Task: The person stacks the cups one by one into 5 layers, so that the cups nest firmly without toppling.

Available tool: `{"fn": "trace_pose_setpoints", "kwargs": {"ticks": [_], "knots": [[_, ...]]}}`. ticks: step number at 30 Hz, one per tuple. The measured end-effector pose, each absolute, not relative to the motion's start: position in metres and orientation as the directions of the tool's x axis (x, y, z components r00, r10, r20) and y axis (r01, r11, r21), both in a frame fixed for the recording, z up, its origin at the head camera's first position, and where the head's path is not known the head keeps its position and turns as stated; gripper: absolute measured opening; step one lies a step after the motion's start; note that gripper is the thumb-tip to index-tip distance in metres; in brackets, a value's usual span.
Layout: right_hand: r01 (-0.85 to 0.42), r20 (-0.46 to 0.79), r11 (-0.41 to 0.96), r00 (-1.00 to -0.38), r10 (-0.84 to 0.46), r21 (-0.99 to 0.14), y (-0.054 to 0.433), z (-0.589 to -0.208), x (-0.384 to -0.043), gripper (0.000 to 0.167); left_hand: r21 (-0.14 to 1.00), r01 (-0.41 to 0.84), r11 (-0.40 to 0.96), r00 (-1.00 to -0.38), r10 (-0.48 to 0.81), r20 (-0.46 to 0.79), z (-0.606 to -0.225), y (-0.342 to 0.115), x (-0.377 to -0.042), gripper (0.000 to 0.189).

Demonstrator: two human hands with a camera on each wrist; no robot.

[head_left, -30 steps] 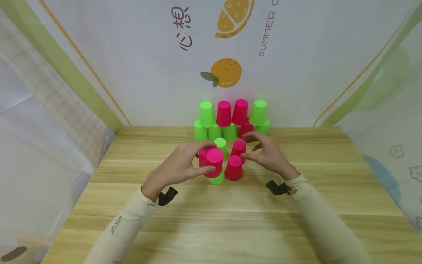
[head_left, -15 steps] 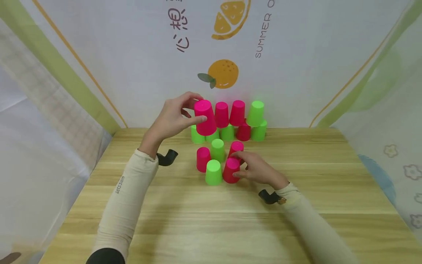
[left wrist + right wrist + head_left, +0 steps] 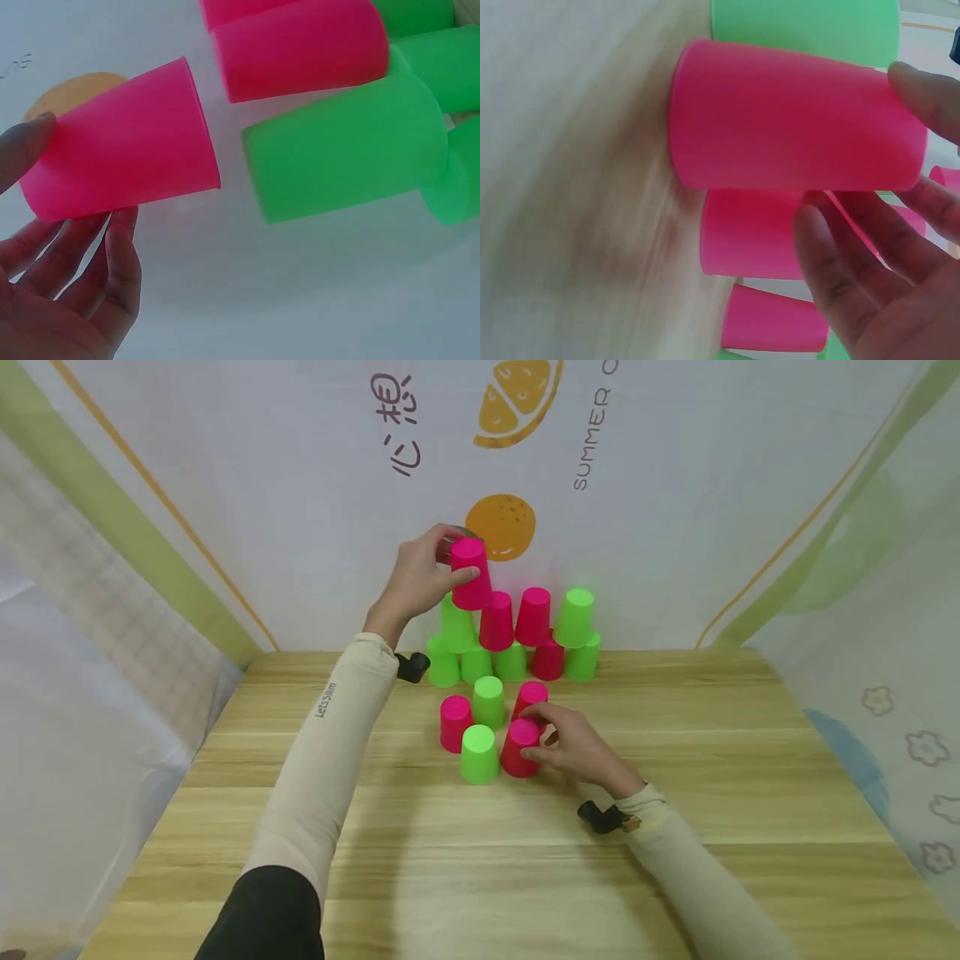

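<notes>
My left hand (image 3: 418, 575) holds a pink cup (image 3: 469, 581) mouth down, above the upper row of the stack at the back. In the left wrist view a gap shows between that cup (image 3: 127, 146) and the upper row's green cup (image 3: 345, 150). Thumb and fingers of my right hand (image 3: 579, 747) pinch another pink cup (image 3: 519, 753), which stands upside down on the table at the front right of a small group. The right wrist view shows the thumb near the base of this cup (image 3: 795, 120), with the fingers along its other side.
The back stack has a bottom row of several green cups (image 3: 444, 664) and one pink cup (image 3: 548, 662), under an upper row of green and pink. Around my right hand's cup stand two green cups (image 3: 479, 758) and two more pink ones (image 3: 456, 724). A printed cloth (image 3: 645, 543) hangs behind.
My left hand has lifted its pink cup from the front group up and back over the stack. My right hand has moved down onto the front right pink cup and taken hold of it.
</notes>
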State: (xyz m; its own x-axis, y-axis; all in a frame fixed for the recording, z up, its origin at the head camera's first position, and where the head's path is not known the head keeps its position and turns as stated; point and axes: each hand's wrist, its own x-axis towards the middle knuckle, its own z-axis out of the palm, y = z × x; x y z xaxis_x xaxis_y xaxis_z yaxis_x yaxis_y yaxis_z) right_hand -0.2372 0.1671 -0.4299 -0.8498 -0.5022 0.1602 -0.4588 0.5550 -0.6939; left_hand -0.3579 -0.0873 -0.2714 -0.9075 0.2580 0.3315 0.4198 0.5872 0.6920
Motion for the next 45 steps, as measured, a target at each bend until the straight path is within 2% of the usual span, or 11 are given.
{"fn": "trace_pose_setpoints", "kwargs": {"ticks": [5, 17, 30, 38, 45], "knots": [[-0.418, 0.158, 0.527, -0.870, -0.467, -0.740, 0.165, -0.434, -0.236, 0.047, 0.685, 0.388, 0.616, -0.921, 0.231, 0.314, -0.276, -0.081, -0.365, 0.051], [-0.414, 0.172, 0.504, -0.872, -0.458, -0.758, 0.163, -0.438, -0.234, 0.048, 0.673, 0.311, 0.671, -0.949, 0.180, 0.259, -0.279, -0.076, -0.368, 0.059], [-0.404, 0.178, 0.492, -0.879, -0.442, -0.771, 0.166, -0.439, -0.234, 0.047, 0.719, 0.270, 0.640, -0.961, 0.132, 0.243, -0.285, -0.085, -0.365, 0.067], [-0.428, 0.203, 0.498, -0.873, -0.443, -0.755, 0.170, -0.433, -0.237, 0.045, 0.731, 0.307, 0.610, -0.944, 0.098, 0.315, -0.298, -0.104, -0.347, 0.059], [-0.456, 0.219, 0.509, -0.862, -0.458, -0.730, 0.174, -0.418, -0.240, 0.048, 0.743, 0.353, 0.569, -0.923, 0.084, 0.375, -0.332, -0.120, -0.314, 0.051]]}}
